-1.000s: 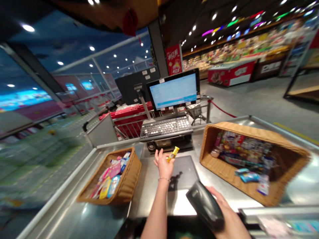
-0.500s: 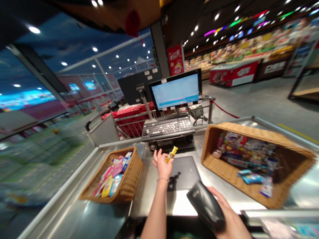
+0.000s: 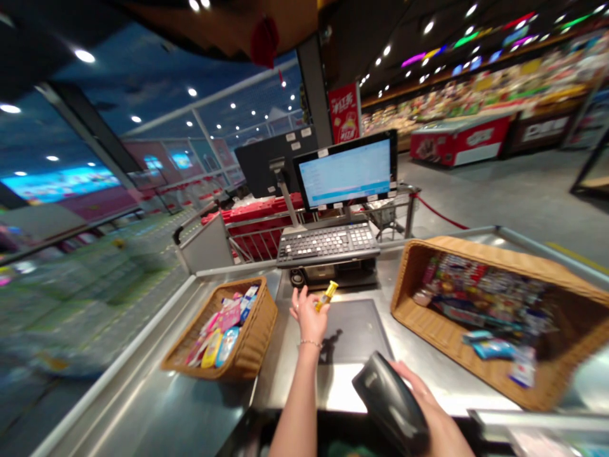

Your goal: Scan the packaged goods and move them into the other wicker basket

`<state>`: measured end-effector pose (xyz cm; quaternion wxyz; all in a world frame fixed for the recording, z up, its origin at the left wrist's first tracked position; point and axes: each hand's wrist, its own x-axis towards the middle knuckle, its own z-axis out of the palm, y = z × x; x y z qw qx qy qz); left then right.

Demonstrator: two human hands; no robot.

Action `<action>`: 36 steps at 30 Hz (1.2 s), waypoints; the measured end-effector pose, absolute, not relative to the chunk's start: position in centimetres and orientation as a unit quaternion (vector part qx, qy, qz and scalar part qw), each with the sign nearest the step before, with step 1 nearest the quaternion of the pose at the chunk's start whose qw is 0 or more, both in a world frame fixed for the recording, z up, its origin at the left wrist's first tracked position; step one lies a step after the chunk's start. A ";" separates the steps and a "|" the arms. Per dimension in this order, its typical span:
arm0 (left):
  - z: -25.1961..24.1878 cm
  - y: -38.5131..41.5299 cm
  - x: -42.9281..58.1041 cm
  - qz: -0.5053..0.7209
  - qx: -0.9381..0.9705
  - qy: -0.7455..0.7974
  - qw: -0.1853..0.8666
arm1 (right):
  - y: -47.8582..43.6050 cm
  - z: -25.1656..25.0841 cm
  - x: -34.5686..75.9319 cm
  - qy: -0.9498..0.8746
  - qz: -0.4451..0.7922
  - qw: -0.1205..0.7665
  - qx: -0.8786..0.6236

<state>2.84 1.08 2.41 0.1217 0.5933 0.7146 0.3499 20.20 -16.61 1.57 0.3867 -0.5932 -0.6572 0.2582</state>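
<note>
Left hand (image 3: pixel 311 322) sits slightly closer to left basket (image 3: pixel 254 336)

It pinches a yellow item (image 3: pixel 326 296) above the counter (image 3: pixel 280 365), near the grey pad (image 3: pixel 356 330); the right hand (image 3: pixel 431 406) grips a black scanner (image 3: pixel 392 403). Work looks midway: packets (image 3: pixel 229 343) lie in the left basket and right basket (image 3: pixel 442 336), the yellow item in neither. Keyboard (image 3: pixel 328 243) and monitor (image 3: pixel 347 172) bar the far side.

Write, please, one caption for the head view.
At a shiny metal counter, the left hand holds a small elongated yellow item, the right hand a black handheld scanner.
</note>
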 end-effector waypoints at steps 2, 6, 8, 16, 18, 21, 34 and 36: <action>2.4 1.1 2.6 0.350 0.590 0.718 0.118 | -16.5 1.2 20.6 -0.677 0.258 0.363 -0.586; 2.2 0.9 2.1 0.351 0.587 0.721 0.111 | -16.5 1.1 20.4 -0.686 0.269 0.351 -0.577; 2.1 0.8 1.9 0.353 0.584 0.723 0.110 | -16.6 1.4 19.8 -0.668 0.283 0.368 -0.582; 2.0 0.5 1.0 0.360 0.578 0.726 0.101 | -17.1 1.3 18.5 -0.605 0.325 0.447 -0.574; 2.0 0.4 0.8 0.362 0.578 0.725 0.100 | -17.0 1.1 18.5 -0.606 0.323 0.451 -0.571; 2.0 0.4 0.6 0.365 0.573 0.727 0.097 | -17.0 1.0 18.5 -0.609 0.326 0.450 -0.565; 1.8 0.1 -1.1 0.359 0.561 0.740 0.090 | -17.0 1.4 17.7 -0.608 0.351 0.448 -0.554; 1.7 0.1 -1.3 0.361 0.562 0.740 0.085 | -17.0 1.6 17.6 -0.611 0.352 0.444 -0.553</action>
